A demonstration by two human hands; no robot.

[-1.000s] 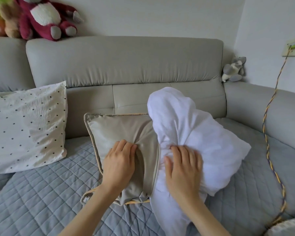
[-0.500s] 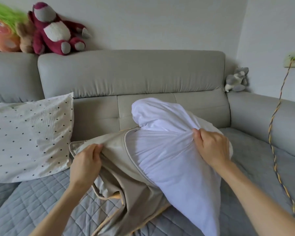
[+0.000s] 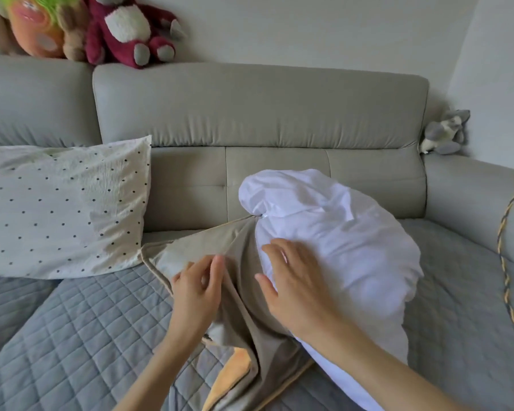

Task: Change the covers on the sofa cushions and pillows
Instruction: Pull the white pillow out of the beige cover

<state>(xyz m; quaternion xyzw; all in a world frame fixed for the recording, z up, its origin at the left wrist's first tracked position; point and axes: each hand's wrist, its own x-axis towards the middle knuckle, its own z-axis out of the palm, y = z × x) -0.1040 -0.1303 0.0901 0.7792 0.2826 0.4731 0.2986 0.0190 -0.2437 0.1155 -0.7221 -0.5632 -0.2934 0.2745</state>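
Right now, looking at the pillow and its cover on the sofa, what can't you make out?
Head view only:
- Left hand: fingers motion-blurred, so its grip on the beige cover is unclear.
- White pillow: lower end hidden by the right hand, forearm and cover.
- Cover's zipper: hidden in folds.
- Cord: cut off by the right edge.

No text, label, brand or number can be read anywhere, not on the pillows, the sofa or the toys.
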